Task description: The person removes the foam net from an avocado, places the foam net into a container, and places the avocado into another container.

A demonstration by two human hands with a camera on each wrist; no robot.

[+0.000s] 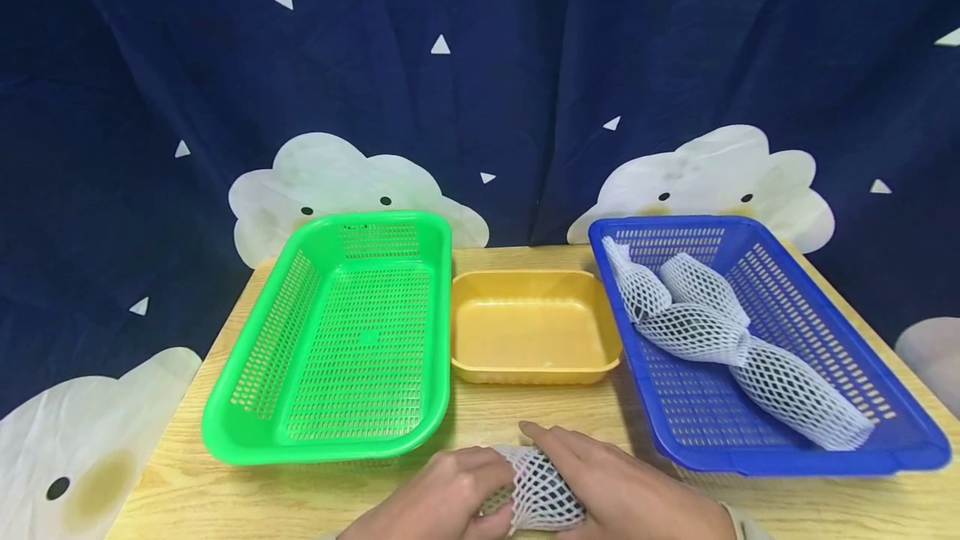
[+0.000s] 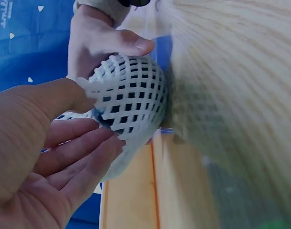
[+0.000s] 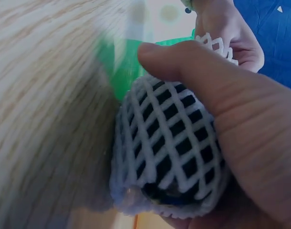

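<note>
Over a light-wood table point(image 1: 525, 407), a soft-looking white foam-mesh sleeve point(image 1: 540, 497) is being pinched at the rim by the left hand point(image 1: 442, 497), its half-seen dark filling point(image 3: 171, 193), likely the firmer hold, being gripped by the right hand point(image 1: 637, 488).

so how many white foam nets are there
5: one white foam net in the left hand and right hand; four in the blue plastic basket: one at left, one right of it, one in front, one front-right. More could hide beneath.
</note>
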